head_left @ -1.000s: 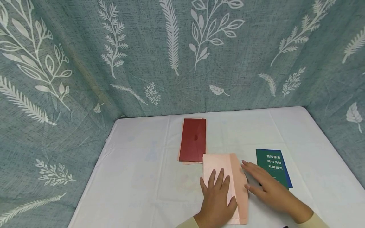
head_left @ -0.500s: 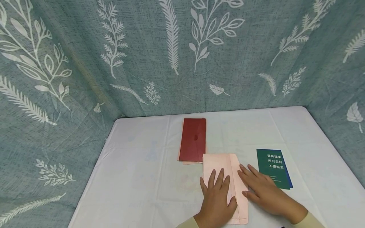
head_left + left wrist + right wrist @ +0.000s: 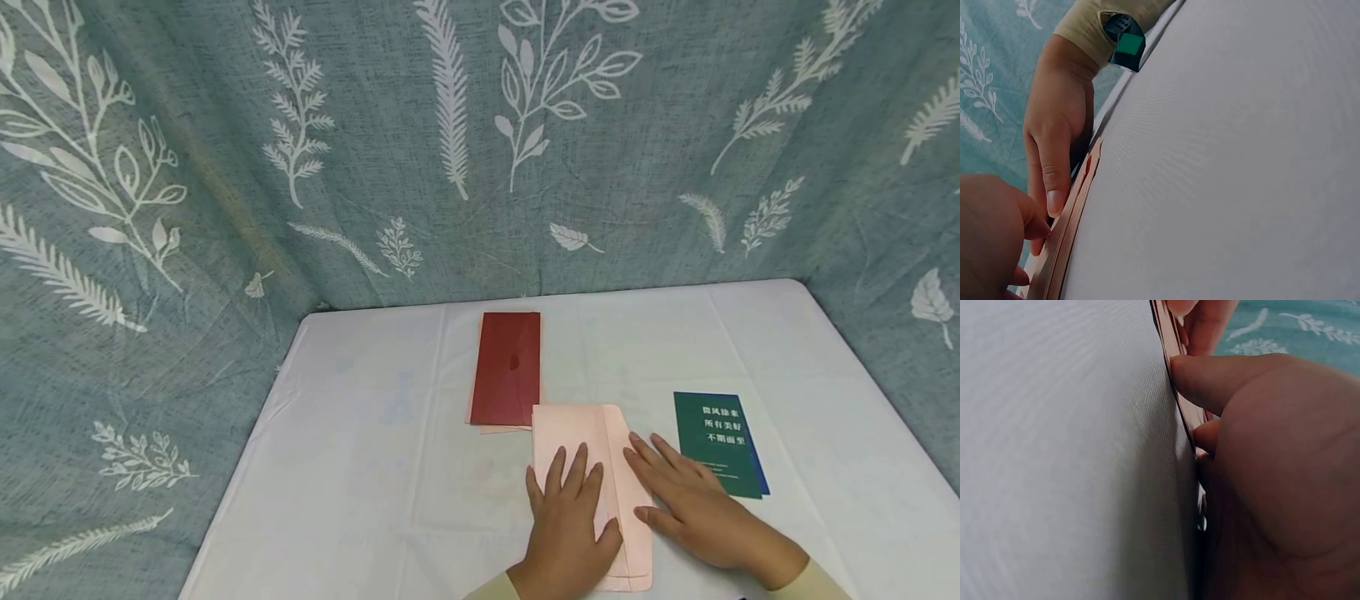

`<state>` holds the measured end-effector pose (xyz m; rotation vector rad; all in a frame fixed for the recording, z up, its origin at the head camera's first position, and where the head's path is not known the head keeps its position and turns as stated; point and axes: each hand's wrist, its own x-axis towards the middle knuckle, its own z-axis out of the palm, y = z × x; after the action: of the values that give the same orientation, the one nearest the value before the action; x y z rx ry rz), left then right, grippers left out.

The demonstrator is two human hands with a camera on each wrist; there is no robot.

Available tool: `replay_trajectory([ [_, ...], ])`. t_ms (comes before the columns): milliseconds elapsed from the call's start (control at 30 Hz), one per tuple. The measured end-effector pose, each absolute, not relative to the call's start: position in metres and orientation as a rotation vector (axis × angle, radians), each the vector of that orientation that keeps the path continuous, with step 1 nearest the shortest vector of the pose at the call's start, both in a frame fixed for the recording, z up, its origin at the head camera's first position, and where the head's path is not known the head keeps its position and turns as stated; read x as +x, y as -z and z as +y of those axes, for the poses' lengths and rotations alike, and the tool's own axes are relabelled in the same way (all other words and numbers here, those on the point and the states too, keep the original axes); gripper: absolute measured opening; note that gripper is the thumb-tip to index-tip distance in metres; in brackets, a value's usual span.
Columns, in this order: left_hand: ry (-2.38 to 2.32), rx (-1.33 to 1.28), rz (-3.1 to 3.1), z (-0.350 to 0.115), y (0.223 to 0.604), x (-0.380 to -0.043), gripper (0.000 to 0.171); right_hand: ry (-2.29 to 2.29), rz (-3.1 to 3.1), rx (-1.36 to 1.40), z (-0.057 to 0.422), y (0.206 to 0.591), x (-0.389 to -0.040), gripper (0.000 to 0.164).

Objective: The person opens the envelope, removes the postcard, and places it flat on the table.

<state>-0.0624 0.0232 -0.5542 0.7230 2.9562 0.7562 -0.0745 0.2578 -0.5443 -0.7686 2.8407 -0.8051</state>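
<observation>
A pink envelope [image 3: 570,429] lies flat near the front of the table, its long flap along the right side. My left hand [image 3: 567,529] rests on its body with fingers spread. On the flap at the right edge lie the fingertips of my right hand [image 3: 693,504], the fingers nearly straight and the thumb lower down on the same edge. The left wrist view shows the envelope [image 3: 1063,250] edge-on as thin pink layers, with both hands on it. In the right wrist view, the right thumb [image 3: 1210,378] touches the pink paper.
A dark red envelope [image 3: 506,371] with a seal lies behind, on top of pink paper. To the right, a green card [image 3: 716,442] with white writing overlaps a blue one [image 3: 759,467]. The white-covered table [image 3: 360,467] ends at a patterned teal curtain [image 3: 390,150].
My right hand has moved left from the envelope's edge onto the flap, which now lies flatter. Over the last half second both hands have stayed nearly still.
</observation>
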Motion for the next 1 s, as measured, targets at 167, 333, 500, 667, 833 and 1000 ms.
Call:
replay_trajectory([
  [167,-0.825,0.679,2.914,0.022,0.552,-0.063,0.064,0.843,2.818,-0.758,0.258,0.544,-0.075,0.073],
  [333,-0.988,0.619,2.856,0.019,0.547,-0.065,0.061,0.862,2.805,-0.768,0.260,0.546,-0.075,0.073],
  [500,-1.173,0.577,2.795,0.015,0.542,-0.067,0.058,0.872,2.808,-0.775,0.261,0.546,-0.073,0.073],
  [667,-1.332,0.555,2.743,0.010,0.539,-0.070,0.054,0.880,2.817,-0.788,0.260,0.548,-0.073,0.073],
  [833,-1.450,0.568,2.718,0.005,0.538,-0.073,0.051,0.900,2.814,-0.793,0.259,0.550,-0.072,0.072],
  [1000,-1.565,0.575,2.656,-0.002,0.533,-0.078,0.054,0.933,2.783,-0.773,0.259,0.550,-0.072,0.073],
])
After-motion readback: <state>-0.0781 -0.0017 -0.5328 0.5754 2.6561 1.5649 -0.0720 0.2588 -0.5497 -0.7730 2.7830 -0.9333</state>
